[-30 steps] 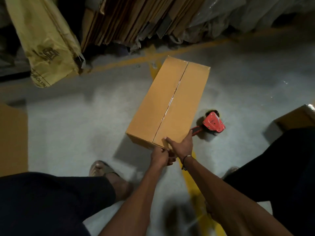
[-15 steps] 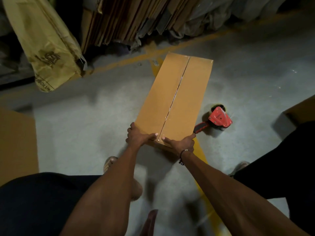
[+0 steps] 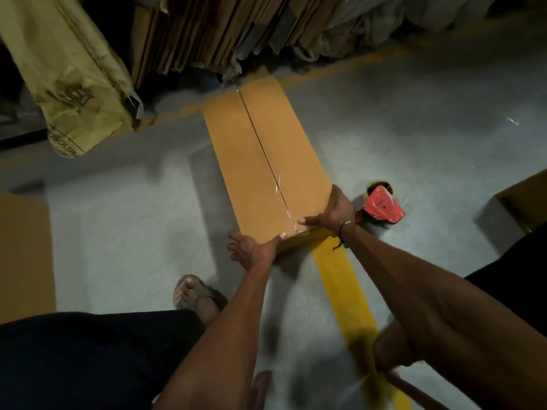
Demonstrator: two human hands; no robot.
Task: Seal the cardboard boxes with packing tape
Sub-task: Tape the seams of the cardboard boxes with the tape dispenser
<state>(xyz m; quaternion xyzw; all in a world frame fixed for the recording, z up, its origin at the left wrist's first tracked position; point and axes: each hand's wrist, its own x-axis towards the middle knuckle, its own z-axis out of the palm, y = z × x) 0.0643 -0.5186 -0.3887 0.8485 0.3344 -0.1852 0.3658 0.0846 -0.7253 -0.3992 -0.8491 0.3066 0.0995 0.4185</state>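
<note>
A long cardboard box lies on the floor, its taped centre seam running away from the fingers. The left hand grips the near left corner, thumb on top. The right hand clasps the near right edge. A red tape dispenser sits just beyond the right fingers.

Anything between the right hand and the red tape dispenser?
Nothing visible. The right hand grips the brown cardboard box's near right corner; the red tape dispenser lies on the grey floor just beyond its wrist.
</note>
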